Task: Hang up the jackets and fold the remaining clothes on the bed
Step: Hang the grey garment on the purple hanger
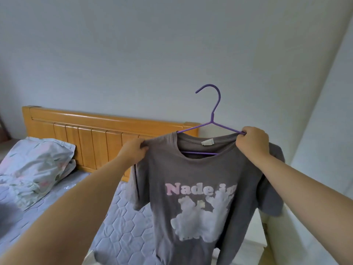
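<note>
- Left hand (133, 152), forearm nearest lens: fingers pinch the grey T-shirt (191, 178) at its left shoulder, held in air over the bed (124, 217) edge. Risk: pulling outward stretches the collar.
- Purple hanger (212, 119) sits inside the neck; uneven seating could tip it, shirt sliding off.
- Right hand (252, 142) pinches hanger arm with fabric; loosened grip drops both.

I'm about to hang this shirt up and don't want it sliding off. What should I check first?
1. Neck: purple hanger inside grey T-shirt, bar shows through collar: ok.
2. Grip: right hand pinches hanger arm: ok.
3. Other shoulder: left hand grips fabric there; seated on hanger: cannot tell.
4. Top: hook free of cloth: ok.
5. Rail in view: not ok, none visible.
</note>
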